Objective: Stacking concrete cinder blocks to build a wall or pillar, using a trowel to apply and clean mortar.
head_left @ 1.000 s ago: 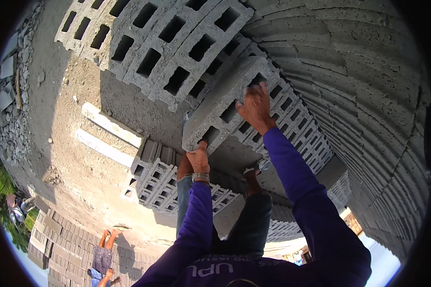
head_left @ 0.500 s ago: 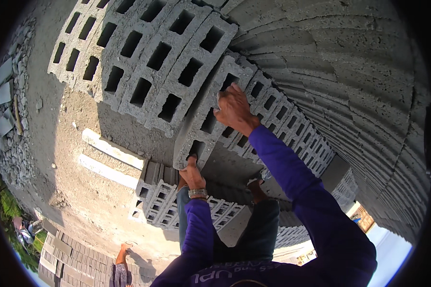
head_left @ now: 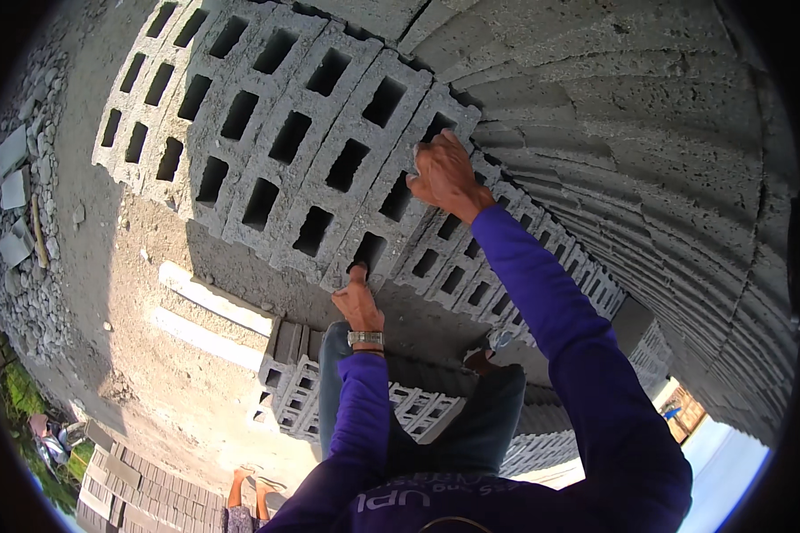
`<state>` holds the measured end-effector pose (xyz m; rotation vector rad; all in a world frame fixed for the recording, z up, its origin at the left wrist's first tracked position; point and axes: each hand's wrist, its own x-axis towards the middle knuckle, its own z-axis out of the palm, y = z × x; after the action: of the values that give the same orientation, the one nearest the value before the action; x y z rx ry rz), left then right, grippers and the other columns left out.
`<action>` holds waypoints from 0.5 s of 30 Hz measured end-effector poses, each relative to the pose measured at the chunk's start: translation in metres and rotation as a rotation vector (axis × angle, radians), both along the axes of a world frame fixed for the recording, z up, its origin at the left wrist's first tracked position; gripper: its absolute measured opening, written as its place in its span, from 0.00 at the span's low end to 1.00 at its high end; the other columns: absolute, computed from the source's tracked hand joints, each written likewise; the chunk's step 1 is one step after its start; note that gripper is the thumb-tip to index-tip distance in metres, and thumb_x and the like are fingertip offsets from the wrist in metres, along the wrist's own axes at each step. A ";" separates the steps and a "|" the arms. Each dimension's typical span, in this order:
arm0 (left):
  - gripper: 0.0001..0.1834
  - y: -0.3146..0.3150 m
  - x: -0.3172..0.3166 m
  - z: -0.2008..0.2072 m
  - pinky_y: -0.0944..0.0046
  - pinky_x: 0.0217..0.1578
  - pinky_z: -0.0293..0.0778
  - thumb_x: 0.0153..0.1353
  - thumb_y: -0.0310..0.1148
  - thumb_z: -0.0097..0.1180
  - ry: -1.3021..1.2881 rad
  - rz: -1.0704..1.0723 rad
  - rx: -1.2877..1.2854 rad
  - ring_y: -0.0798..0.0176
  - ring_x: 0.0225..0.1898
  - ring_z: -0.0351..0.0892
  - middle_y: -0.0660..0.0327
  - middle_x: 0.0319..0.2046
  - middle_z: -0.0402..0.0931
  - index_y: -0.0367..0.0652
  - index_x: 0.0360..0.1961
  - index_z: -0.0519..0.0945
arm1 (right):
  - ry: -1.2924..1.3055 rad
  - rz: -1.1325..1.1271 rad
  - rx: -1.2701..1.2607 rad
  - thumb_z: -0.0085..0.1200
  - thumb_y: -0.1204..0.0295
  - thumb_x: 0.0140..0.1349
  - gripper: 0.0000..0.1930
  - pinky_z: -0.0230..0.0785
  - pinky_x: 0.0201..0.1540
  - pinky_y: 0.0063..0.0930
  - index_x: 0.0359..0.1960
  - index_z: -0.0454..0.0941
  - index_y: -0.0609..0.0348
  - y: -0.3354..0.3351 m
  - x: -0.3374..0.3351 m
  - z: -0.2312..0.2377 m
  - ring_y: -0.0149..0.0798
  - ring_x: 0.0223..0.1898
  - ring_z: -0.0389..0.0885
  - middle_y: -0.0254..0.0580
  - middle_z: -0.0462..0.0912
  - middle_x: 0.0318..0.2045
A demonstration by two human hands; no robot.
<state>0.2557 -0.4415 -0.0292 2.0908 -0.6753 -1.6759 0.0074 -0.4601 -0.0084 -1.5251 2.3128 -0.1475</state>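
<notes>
- Left hand [head_left: 359, 306] pinches the near end of a block [head_left: 384, 228], thumb hooked into the end hole, fingers curled round the outside; the hole seems to serve as a handle.
- Right hand [head_left: 449, 178] pinches it farther up, fingers at the far hole, thumb by the middle one; how deep they reach, I can't tell. Grips set apart presumably keep the long weight steady.
- Block sits alongside the end of a row [head_left: 274, 171] of its kind, holes toward the worker. Such close packing probably braces each against its neighbour.
- Lower row [head_left: 438, 274] runs off to the right, edges likewise together.
- Grey wall [head_left: 631, 178] stands behind both rows, perhaps a backing line.
- Pale beams [head_left: 208, 339] lie side by side on sunlit ground, left.
- Farther: another person's legs [head_left: 238, 487]; stones [head_left: 36, 320] heaped far left.
</notes>
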 end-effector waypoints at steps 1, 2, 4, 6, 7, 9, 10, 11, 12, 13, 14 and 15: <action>0.21 0.001 0.000 0.002 0.53 0.19 0.47 0.47 0.39 0.64 0.036 0.000 -0.050 0.66 0.19 0.49 0.69 0.17 0.57 0.36 0.16 0.66 | 0.014 -0.003 -0.016 0.66 0.65 0.45 0.14 0.60 0.64 0.45 0.24 0.78 0.65 0.002 0.000 -0.001 0.52 0.39 0.79 0.57 0.81 0.27; 0.21 0.002 0.001 0.004 0.53 0.19 0.47 0.47 0.39 0.64 0.022 0.005 -0.056 0.66 0.19 0.49 0.69 0.17 0.57 0.36 0.16 0.66 | 0.000 0.003 -0.022 0.66 0.65 0.45 0.14 0.60 0.64 0.45 0.24 0.78 0.65 0.003 0.000 0.001 0.52 0.39 0.79 0.57 0.81 0.27; 0.23 0.000 -0.002 0.002 0.52 0.21 0.49 0.48 0.40 0.64 -0.093 -0.084 -0.059 0.66 0.20 0.50 0.68 0.17 0.57 0.35 0.16 0.64 | -0.011 -0.025 -0.024 0.62 0.67 0.46 0.12 0.57 0.67 0.47 0.23 0.80 0.67 0.002 -0.002 0.005 0.54 0.39 0.80 0.57 0.82 0.26; 0.26 -0.001 -0.001 -0.001 0.53 0.23 0.50 0.49 0.43 0.64 -0.093 -0.071 -0.104 0.65 0.20 0.51 0.67 0.16 0.58 0.34 0.15 0.63 | -0.056 -0.017 0.097 0.63 0.64 0.49 0.16 0.55 0.68 0.47 0.31 0.81 0.67 0.000 0.000 0.017 0.54 0.46 0.79 0.57 0.83 0.33; 0.22 0.003 -0.004 -0.005 0.55 0.25 0.57 0.50 0.41 0.64 -0.044 -0.094 -0.066 0.65 0.22 0.56 0.66 0.18 0.61 0.31 0.20 0.70 | 0.057 0.007 0.038 0.63 0.63 0.50 0.18 0.54 0.68 0.46 0.36 0.81 0.67 0.012 -0.005 0.013 0.54 0.49 0.77 0.56 0.83 0.37; 0.19 0.006 0.011 -0.007 0.58 0.27 0.64 0.50 0.39 0.64 -0.009 -0.128 -0.038 0.65 0.23 0.61 0.64 0.20 0.65 0.28 0.25 0.77 | 0.167 -0.009 -0.141 0.63 0.61 0.54 0.24 0.53 0.68 0.45 0.46 0.78 0.66 0.033 0.000 0.020 0.53 0.55 0.73 0.53 0.81 0.45; 0.25 0.004 0.028 -0.009 0.59 0.26 0.62 0.51 0.48 0.65 0.034 -0.392 -0.134 0.66 0.25 0.63 0.65 0.23 0.68 0.31 0.29 0.78 | 0.167 -0.046 -0.257 0.63 0.60 0.55 0.26 0.53 0.68 0.45 0.51 0.76 0.66 0.047 0.006 0.025 0.52 0.58 0.71 0.52 0.80 0.49; 0.32 0.000 0.050 -0.005 0.59 0.26 0.61 0.51 0.58 0.65 0.065 -0.651 -0.228 0.66 0.27 0.64 0.66 0.27 0.70 0.33 0.32 0.78 | 0.007 -0.136 -0.269 0.61 0.61 0.57 0.24 0.54 0.66 0.45 0.50 0.77 0.66 0.056 0.018 0.042 0.51 0.60 0.71 0.52 0.81 0.48; 0.32 -0.009 0.062 0.004 0.61 0.31 0.67 0.53 0.61 0.63 0.118 -0.494 0.011 0.67 0.31 0.68 0.67 0.31 0.71 0.40 0.41 0.80 | -0.150 -0.251 -0.295 0.60 0.61 0.59 0.23 0.62 0.61 0.45 0.50 0.77 0.67 0.078 0.032 0.053 0.52 0.57 0.74 0.53 0.81 0.48; 0.28 -0.012 0.079 0.011 0.60 0.32 0.68 0.56 0.59 0.61 0.006 -0.539 0.008 0.69 0.31 0.68 0.67 0.29 0.71 0.41 0.39 0.80 | -0.363 -0.411 -0.278 0.60 0.62 0.59 0.23 0.66 0.57 0.45 0.51 0.76 0.67 0.104 0.048 0.056 0.54 0.53 0.77 0.54 0.82 0.47; 0.26 -0.003 0.088 0.017 0.61 0.30 0.66 0.58 0.56 0.60 -0.103 -0.547 -0.026 0.70 0.30 0.68 0.68 0.28 0.71 0.40 0.38 0.80 | -0.565 -0.575 -0.251 0.60 0.62 0.59 0.23 0.70 0.53 0.44 0.51 0.76 0.68 0.143 0.063 0.046 0.57 0.50 0.79 0.56 0.82 0.46; 0.23 0.014 0.092 0.020 0.62 0.27 0.65 0.60 0.52 0.59 -0.199 -0.563 -0.057 0.72 0.28 0.68 0.69 0.26 0.71 0.40 0.37 0.80 | -0.647 -0.662 -0.275 0.59 0.61 0.60 0.24 0.72 0.50 0.44 0.51 0.75 0.68 0.206 0.075 0.015 0.58 0.47 0.80 0.57 0.82 0.46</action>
<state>0.3473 -0.4273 -0.0088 2.1713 -1.4670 -1.6893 0.0820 -0.2541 0.0068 -0.5904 2.1831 -0.9969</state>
